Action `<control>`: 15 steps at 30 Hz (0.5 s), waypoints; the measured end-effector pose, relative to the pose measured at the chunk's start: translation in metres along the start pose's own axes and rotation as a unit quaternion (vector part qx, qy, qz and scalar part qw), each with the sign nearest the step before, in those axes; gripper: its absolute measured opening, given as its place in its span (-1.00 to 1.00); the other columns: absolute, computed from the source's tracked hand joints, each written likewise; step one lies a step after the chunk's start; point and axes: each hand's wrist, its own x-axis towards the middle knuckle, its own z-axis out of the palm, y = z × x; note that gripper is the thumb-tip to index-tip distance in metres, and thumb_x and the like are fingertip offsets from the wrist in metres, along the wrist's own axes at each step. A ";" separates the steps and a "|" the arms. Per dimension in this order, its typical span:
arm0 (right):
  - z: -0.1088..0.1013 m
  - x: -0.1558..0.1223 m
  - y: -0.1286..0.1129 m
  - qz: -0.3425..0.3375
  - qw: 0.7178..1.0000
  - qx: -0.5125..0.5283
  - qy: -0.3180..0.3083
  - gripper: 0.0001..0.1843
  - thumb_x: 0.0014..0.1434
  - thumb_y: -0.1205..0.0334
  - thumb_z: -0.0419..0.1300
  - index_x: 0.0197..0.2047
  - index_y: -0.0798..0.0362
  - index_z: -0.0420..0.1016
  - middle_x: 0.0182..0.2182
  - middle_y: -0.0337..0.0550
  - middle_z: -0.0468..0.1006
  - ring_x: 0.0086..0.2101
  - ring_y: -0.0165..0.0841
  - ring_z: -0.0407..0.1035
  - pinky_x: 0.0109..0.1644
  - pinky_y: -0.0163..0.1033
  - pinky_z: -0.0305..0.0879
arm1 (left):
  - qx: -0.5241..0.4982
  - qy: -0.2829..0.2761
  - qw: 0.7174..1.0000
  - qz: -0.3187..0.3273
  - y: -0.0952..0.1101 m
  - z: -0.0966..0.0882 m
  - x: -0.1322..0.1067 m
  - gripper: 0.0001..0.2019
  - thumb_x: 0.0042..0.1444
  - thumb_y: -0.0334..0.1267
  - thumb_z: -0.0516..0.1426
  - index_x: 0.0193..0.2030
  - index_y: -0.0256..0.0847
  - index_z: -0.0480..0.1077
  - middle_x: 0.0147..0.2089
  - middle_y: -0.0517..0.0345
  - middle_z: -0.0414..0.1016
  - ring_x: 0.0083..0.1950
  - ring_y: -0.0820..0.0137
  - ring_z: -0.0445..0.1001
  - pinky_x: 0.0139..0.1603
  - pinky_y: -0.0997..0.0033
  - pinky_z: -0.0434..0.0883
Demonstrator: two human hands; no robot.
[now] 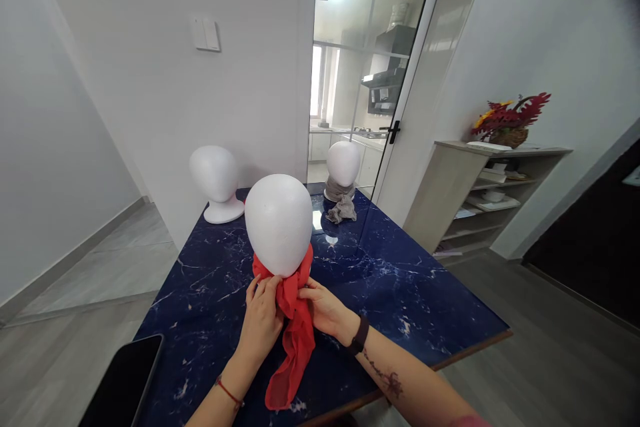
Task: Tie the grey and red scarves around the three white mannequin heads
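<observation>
A white foam mannequin head point(278, 220) stands upright near the middle of the table, in front of me. Around its neck is a red scarf point(295, 353), its long end hanging down onto the tabletop towards me. My left hand point(263, 310) has its fingers closed on the scarf's left side, just under the chin. On the other side, my right hand point(323, 305) pinches the scarf at the knot-like fold, thumb and fingers together. Folds of cloth hide some of the fingertips and the neck.
A bare white mannequin head point(215, 173) stands at the back left. Another head point(343, 163) at the back wears a grey scarf point(342, 209). A black phone point(123, 383) lies by the near left edge of the dark blue marbled table point(400, 293). Shelves point(480, 193) stand right.
</observation>
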 end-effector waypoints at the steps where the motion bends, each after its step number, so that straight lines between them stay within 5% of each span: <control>1: 0.000 0.000 0.000 0.002 1.000 -0.001 -0.003 -0.59 -0.25 0.47 0.35 -0.24 0.09 0.46 -0.39 -0.24 0.59 -0.32 -0.35 0.48 -0.12 -0.22 0.32 | 0.008 -0.005 1.000 -0.008 0.002 -0.002 0.002 -0.56 0.06 -0.52 0.00 0.11 -0.25 0.18 -0.03 -0.04 0.43 0.06 0.21 0.37 0.23 -0.04 0.13; 7: -0.002 0.001 0.001 0.000 1.000 -0.008 0.012 -0.56 -0.21 0.43 0.36 -0.20 0.03 0.44 -0.38 -0.26 0.59 -0.35 -0.37 0.47 -0.16 -0.22 0.34 | 0.012 -0.012 1.000 -0.022 0.011 -0.007 0.005 -0.58 0.03 -0.48 0.02 0.08 -0.22 0.19 -0.10 -0.01 0.43 -0.01 0.19 0.36 0.21 -0.09 0.09; 15: 0.003 -0.002 0.002 -0.083 0.991 -0.106 0.024 -0.59 -0.08 0.20 0.35 -0.11 0.01 0.44 -0.18 -0.18 0.56 -0.28 -0.37 0.45 -0.13 -0.24 0.33 | -0.003 0.024 0.998 -0.065 0.013 -0.004 0.004 -0.65 0.10 -0.35 0.05 0.06 -0.24 0.19 -0.08 -0.03 0.38 0.00 0.16 0.31 0.15 -0.09 0.17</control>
